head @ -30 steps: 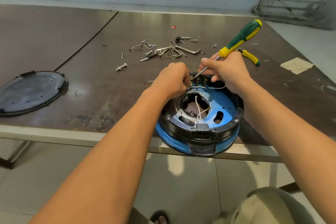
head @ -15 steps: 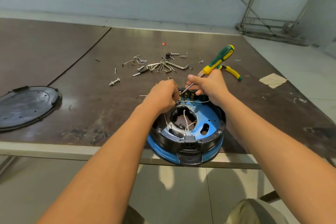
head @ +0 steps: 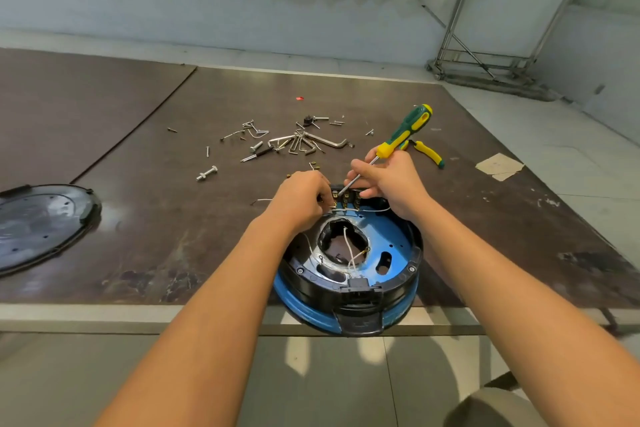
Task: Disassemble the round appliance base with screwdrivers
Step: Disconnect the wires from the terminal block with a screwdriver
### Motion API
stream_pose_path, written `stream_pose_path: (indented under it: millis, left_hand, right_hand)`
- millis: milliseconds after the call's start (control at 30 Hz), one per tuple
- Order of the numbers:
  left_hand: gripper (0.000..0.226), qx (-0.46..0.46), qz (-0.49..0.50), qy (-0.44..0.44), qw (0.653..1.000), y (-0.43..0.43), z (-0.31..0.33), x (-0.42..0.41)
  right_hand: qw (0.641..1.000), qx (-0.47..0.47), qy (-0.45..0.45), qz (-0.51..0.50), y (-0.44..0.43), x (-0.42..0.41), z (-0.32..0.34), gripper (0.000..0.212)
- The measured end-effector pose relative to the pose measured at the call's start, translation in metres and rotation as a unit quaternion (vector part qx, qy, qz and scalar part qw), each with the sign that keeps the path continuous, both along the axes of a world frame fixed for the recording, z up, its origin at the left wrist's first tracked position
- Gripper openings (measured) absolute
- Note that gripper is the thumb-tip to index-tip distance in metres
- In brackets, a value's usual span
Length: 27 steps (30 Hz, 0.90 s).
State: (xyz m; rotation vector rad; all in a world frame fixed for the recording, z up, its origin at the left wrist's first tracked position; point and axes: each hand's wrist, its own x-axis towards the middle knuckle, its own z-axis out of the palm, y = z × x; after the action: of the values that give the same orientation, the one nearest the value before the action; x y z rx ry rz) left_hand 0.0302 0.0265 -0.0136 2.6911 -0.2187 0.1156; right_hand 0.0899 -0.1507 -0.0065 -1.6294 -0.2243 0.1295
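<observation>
I see the base (head: pixel 391 239) at the near edge of the table (head: pixel 173 218), right of centre, its near rim hanging past the edge. It lies open like a shallow dish: a black outer ring, a blue floor, and a dark hole in the middle. Inside it, white wires (head: pixel 349 253) loop across the hole, and more wires run along the far side to a block (head: pixel 346 197) that sits at the far rim.

My right hand (head: pixel 391 184) grips the screwdriver (head: pixel 405 133) low on its shaft, the handle slanting up and away to the right and the tip down on the block. My left hand (head: pixel 301 198) is at the block's left end with fingers curled over the wires there; I cannot tell whether they pinch one.

Farther off lie hex keys (head: pixel 311 142) amid loose screws, with a bolt (head: pixel 206 173) to their left and pliers (head: pixel 429 152) just beyond the right hand. A black cover (head: pixel 41 222) lies flat at the table's left.
</observation>
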Motion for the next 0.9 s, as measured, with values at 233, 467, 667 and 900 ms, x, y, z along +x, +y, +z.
stream_pose_path:
  millis: [233,467,667,900]
  left_hand:
    - [0.021,-0.019,0.011,-0.021,1.0,0.001,-0.006,0.002]
    - [0.02,-0.022,0.006,-0.014,1.0,0.001,-0.008,0.003]
    - [0.02,0.003,0.013,-0.005,1.0,0.0,-0.008,0.001]
    - [0.019,0.007,0.033,0.013,0.999,-0.007,0.001,-0.005]
  right_hand:
    - [0.999,0.005,-0.029,0.041,-0.001,-0.007,-0.003,0.013]
    - [0.989,-0.069,-0.123,0.038,-0.007,-0.012,-0.002,0.016]
    - [0.956,-0.148,-0.249,0.043,-0.01,-0.013,-0.003,0.021]
    - [0.953,-0.167,-0.253,0.022,-0.005,-0.009,-0.011,0.024]
